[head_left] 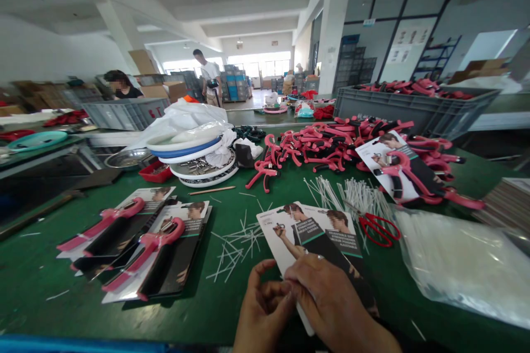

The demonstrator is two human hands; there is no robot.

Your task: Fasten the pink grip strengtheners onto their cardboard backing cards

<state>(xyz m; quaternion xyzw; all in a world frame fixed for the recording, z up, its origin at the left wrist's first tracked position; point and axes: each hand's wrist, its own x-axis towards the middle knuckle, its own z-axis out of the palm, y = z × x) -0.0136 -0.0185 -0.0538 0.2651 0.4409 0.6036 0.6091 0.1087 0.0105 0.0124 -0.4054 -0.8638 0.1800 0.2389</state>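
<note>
My right hand (327,295) lies over the lower part of a printed cardboard backing card (298,231), fingers bent and closed at its left edge. My left hand (265,303) is beside that edge, thumb and fingers pinched together, meeting the right fingertips. Whatever is between the fingertips is hidden. A second card (342,237) lies partly beneath the first. To the left, pink-and-black hand grips (159,242) are mounted on cards in overlapping stacks. Loose white cable ties (236,248) are scattered between those and my hands.
A heap of pink hand grips (314,143) lies behind, with one carded grip (397,171) on it. Red-handled scissors (379,229), bundled cable ties (364,196) and a plastic bag (464,259) are right. A grey crate (414,110) and stacked trays (202,171) stand farther back. Two people are beyond.
</note>
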